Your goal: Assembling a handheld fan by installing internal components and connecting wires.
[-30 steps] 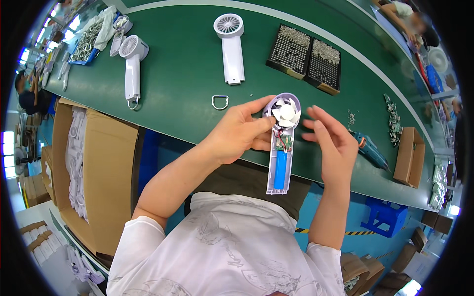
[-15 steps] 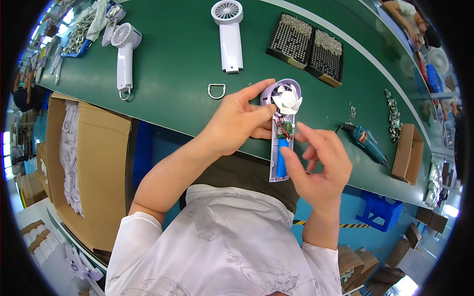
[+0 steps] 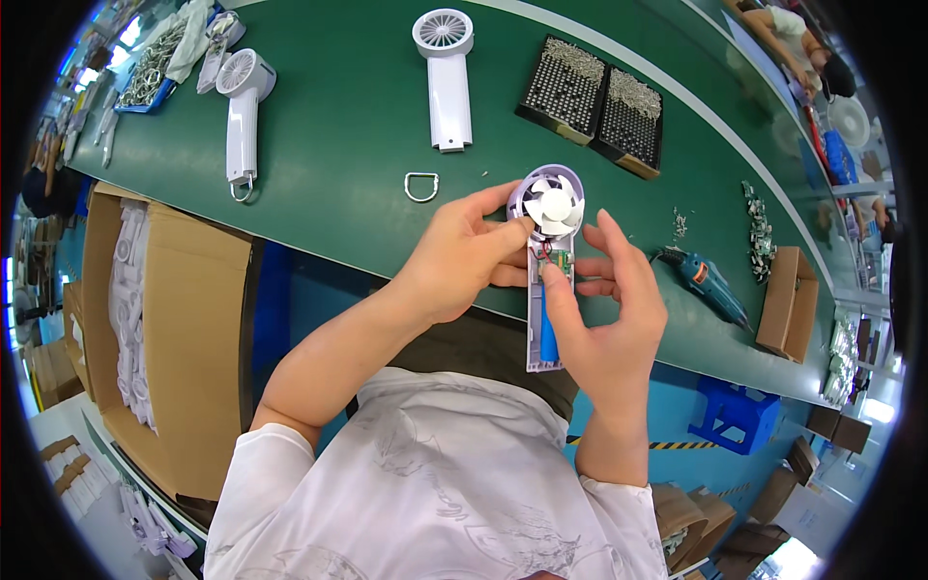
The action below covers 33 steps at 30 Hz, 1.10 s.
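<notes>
Judging from the present hold, the chief risk is to the thin wires (image 3: 546, 248) running between the fan blades (image 3: 555, 205) and the circuit board (image 3: 558, 259); a careless push of the right thumb could pinch or pull them loose. The blue battery (image 3: 548, 333) lies in the uncovered handle and might lift out if the casing were tipped. A slack grip could also drop the unit, since the open fan casing (image 3: 534, 333) is held up at the near edge of the green table (image 3: 338, 145), its lower end out beyond that edge over the person's lap.

The left hand (image 3: 471, 253) is closed about the casing's upper part, thumb on the front beside the blades (close enough to foul them, in my view).

The right hand (image 3: 609, 314) is half open, a gap showing between thumb and fingers. Its thumb tip is over the lower end of the board; whether it presses or merely hovers cannot be told. The fingers stand just beside the casing's right edge, seemingly gripping nothing.
</notes>
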Available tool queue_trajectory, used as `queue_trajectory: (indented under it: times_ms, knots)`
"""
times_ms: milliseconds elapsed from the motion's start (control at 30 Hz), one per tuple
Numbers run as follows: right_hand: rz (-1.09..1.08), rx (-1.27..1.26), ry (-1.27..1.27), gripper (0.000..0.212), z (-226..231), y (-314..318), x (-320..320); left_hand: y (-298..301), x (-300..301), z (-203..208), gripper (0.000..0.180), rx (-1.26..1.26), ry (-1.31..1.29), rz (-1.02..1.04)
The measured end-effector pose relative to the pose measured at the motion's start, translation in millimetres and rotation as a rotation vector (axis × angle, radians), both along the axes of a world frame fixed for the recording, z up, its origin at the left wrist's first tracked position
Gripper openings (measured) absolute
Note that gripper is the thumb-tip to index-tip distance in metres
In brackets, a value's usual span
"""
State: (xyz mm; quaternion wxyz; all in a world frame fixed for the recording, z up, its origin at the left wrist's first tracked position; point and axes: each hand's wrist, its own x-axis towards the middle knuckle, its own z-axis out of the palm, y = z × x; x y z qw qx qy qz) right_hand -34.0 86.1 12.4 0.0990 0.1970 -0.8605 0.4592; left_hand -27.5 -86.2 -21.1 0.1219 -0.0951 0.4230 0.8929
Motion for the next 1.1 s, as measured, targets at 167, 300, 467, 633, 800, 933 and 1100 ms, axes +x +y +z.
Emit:
queue_trajectory:
  times_ms: [167,300,467,633,800,933,1100]
  knots:
    - [0.030,-0.175,-0.114,0.030,1.9,17.0,-6.3,3.1,1.9,1.5,0.043,0.049,-0.009,-0.054]
    - [0.032,-0.466,-0.462,0.030,-8.5,27.3,-16.4,2.1,5.7,3.9,0.043,0.064,-0.014,-0.162]
    - [0.085,-0.673,-0.691,0.030,-9.0,30.4,-17.1,6.4,10.3,5.0,0.042,0.045,-0.018,-0.164]
    - [0.060,-0.619,-0.733,0.029,-8.7,38.4,-21.4,6.7,12.6,6.1,0.043,0.020,0.029,-0.210]
    - [0.045,-0.619,-0.786,0.029,-12.7,40.5,-26.0,2.8,8.8,5.8,0.042,0.034,0.014,-0.258]
    - [0.053,-0.639,-0.812,0.028,-15.2,43.2,-29.4,0.6,6.2,10.8,0.041,-0.030,-0.003,-0.284]
    - [0.068,-0.651,-0.829,0.028,-16.4,42.3,-32.6,-1.1,4.5,4.0,0.042,-0.068,0.026,-0.270]
